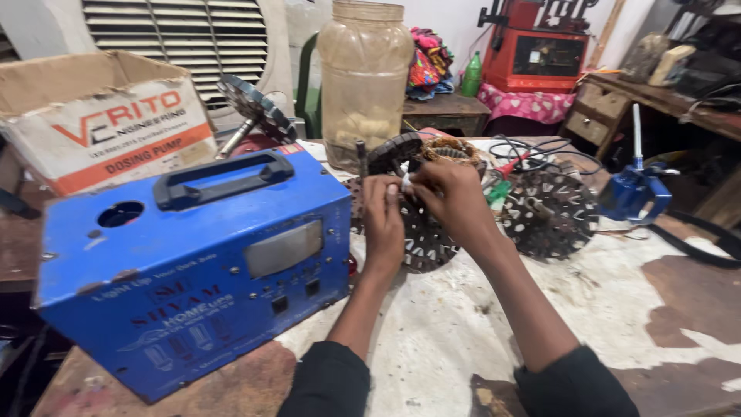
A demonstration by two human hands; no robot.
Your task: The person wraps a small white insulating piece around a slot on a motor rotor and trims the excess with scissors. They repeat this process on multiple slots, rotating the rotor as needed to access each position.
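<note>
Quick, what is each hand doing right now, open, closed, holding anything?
Left hand: fingers closed, pinching a small white piece at the motor winding.
Right hand: closed on the same white piece from the other side.

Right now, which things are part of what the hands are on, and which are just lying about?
In hand:
left hand and right hand, pinching a small white piece
dark slotted motor disc under them
copper-wound stator just behind

Lying about:
blue metal box
cardboard box
plastic jar
second slotted disc
blue tool
</note>
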